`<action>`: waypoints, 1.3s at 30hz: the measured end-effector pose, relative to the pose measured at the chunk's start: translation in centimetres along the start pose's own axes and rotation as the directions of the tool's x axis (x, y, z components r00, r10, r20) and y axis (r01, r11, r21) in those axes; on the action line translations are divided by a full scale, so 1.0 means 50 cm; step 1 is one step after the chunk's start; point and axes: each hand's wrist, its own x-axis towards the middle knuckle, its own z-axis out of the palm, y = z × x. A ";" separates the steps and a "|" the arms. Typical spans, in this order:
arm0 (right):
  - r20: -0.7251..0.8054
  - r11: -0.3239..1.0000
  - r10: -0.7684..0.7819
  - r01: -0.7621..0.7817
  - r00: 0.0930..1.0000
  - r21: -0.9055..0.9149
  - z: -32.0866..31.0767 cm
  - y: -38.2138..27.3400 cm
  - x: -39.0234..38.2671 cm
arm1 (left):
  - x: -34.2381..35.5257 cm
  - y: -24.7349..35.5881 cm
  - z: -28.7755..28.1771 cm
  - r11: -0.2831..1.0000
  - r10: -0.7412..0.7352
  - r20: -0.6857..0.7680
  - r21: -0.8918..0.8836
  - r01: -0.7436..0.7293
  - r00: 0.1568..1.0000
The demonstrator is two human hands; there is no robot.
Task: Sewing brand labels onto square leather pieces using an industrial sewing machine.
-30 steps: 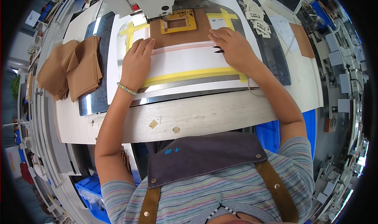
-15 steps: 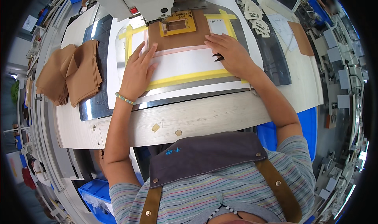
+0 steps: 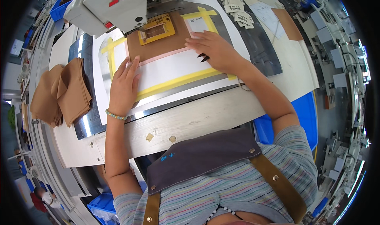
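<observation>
A brown panel (image 3: pixel 158 48) lies on a white taped sheet (image 3: pixel 164 72) under the sewing machine head (image 3: pixel 107 11). On the panel sits a yellow frame (image 3: pixel 168 36) with a rectangular window. My left hand (image 3: pixel 123 86) lies flat with fingers stretched, its tips at the panel's near left corner. My right hand (image 3: pixel 215 51) rests at the near right corner, fingertips on the panel's edge. Tucked in that hand is a small black two-pointed tool (image 3: pixel 203 57), its tips poking out below the fingers. The rest of the tool is hidden by the palm.
A stack of brown panels (image 3: pixel 73 92) lies at the left of the table. At the far right are pale printed tags (image 3: pixel 237 11) and another brown piece (image 3: pixel 287 24). Blue bins (image 3: pixel 304 114) stand below the table's edge. Yellow tape (image 3: pixel 178 82) borders the white sheet.
The view has shifted and turned, so the table sits lower and further left at its left side. Both hands keep their places at the panel's near corners.
</observation>
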 end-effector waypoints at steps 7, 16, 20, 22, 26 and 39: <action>0.108 0.985 -0.030 0.048 0.994 -0.164 0.004 0.001 -0.011 | 0.004 0.003 -0.006 0.998 0.036 -0.056 0.046 -0.034 0.998; 0.082 0.987 -0.041 0.053 0.996 -0.152 0.005 0.002 -0.014 | 0.009 0.000 -0.006 0.993 0.056 -0.078 -0.103 -0.064 0.995; -0.077 0.982 0.186 -0.187 0.980 -0.004 -0.053 0.015 0.002 | 0.009 0.009 -0.013 0.995 0.016 -0.080 -0.101 -0.025 0.997; -0.218 0.891 0.449 -0.454 0.867 0.029 -0.104 0.047 0.008 | 0.009 0.009 -0.014 0.995 0.023 -0.082 -0.092 -0.030 0.996; -0.247 0.745 0.558 -0.609 0.792 -0.272 -0.168 0.174 -0.022 | 0.010 0.004 -0.013 0.994 0.038 -0.087 -0.102 -0.047 0.995; -0.122 0.736 0.580 -0.582 0.806 -0.346 -0.143 0.258 -0.055 | 0.005 0.001 -0.016 0.990 0.058 -0.081 -0.127 -0.068 0.995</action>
